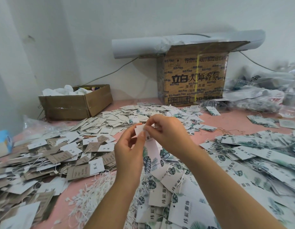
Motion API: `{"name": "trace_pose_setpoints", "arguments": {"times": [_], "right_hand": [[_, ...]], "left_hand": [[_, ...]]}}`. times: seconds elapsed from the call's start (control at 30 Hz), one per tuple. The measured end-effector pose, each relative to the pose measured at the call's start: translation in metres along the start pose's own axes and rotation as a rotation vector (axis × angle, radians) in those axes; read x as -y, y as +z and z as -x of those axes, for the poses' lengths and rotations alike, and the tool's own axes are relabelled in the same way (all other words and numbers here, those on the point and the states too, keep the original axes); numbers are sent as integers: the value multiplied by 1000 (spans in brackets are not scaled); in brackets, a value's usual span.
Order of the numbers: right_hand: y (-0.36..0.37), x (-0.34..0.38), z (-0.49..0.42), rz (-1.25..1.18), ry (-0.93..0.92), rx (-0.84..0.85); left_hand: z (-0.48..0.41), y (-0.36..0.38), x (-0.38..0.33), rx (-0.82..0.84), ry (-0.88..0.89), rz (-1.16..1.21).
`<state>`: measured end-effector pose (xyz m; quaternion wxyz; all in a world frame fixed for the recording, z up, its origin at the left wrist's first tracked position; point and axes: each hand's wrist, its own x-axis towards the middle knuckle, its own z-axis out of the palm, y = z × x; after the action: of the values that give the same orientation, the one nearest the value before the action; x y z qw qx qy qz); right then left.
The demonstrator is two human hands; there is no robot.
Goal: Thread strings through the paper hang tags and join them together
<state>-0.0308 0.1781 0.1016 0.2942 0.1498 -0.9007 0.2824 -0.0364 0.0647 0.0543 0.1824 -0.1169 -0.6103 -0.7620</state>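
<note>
Head view: a pink worktop [226, 116] is almost buried in paper. Brown and white tags [52, 156] lie at the left, small white tags [113, 119] in the middle, leaf-printed tags [242, 156] at the right and front. Loose white strings [87, 195] lie near the left forearm. Behind stand a small open carton [74, 104], a large carton [193, 80] with a paper roll [136, 47] on it, and plastic bags [259, 90].

The large carton reads 立白 大师香氛. The leaf tags carry characters ending in 服饰.

The left hand [128, 149] pinches a held leaf tag [151, 146] and a small white tag [139, 129] together above the piles. The right hand [168, 134] pinches at their top edge, where a thin string [157, 128] shows.
</note>
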Motion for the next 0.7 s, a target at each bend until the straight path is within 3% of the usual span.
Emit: {"name": "trace_pose_setpoints", "arguments": {"times": [0.43, 0.7], "right_hand": [[0, -1, 0, -8, 19, -32], [3, -3, 0, -417, 65, 29]], "left_hand": [[3, 3, -5, 1, 12, -2], [0, 0, -9, -23, -43, 175]]}}
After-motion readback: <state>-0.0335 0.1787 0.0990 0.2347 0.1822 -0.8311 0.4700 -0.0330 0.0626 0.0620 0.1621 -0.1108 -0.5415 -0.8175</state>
